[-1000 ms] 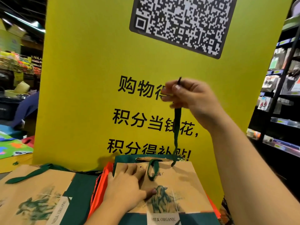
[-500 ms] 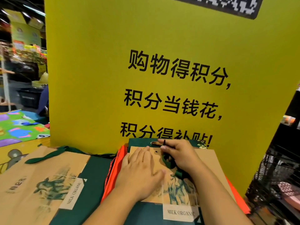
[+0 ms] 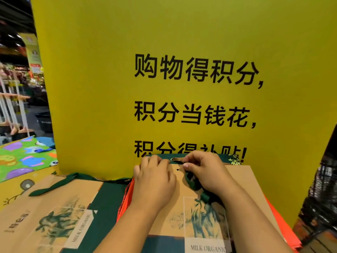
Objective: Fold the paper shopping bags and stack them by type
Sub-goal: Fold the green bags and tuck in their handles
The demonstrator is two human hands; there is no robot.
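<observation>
A folded kraft "Milk Organic" paper bag [image 3: 244, 187] with a cow print lies flat before me on a stack of orange bags [image 3: 125, 199]. My left hand [image 3: 155, 179] presses flat on its upper left part, fingers reaching the top edge. My right hand [image 3: 206, 174] holds the bag's green ribbon handle [image 3: 191, 181] bunched under its curled fingers near the top edge. A second flat bag of the same type [image 3: 45, 216] lies to the left, its green handle [image 3: 52, 185] loose on top.
A tall yellow sign board [image 3: 164, 70] with black characters stands right behind the bags. A colourful play mat [image 3: 23, 157] lies at the left. Dark wire shelving [image 3: 321, 198] stands at the right. Shop aisles show far left.
My right hand came down from holding the green handle up high and now bunches it against the bag's top. My left hand slid up toward the top edge. The camera tilted down.
</observation>
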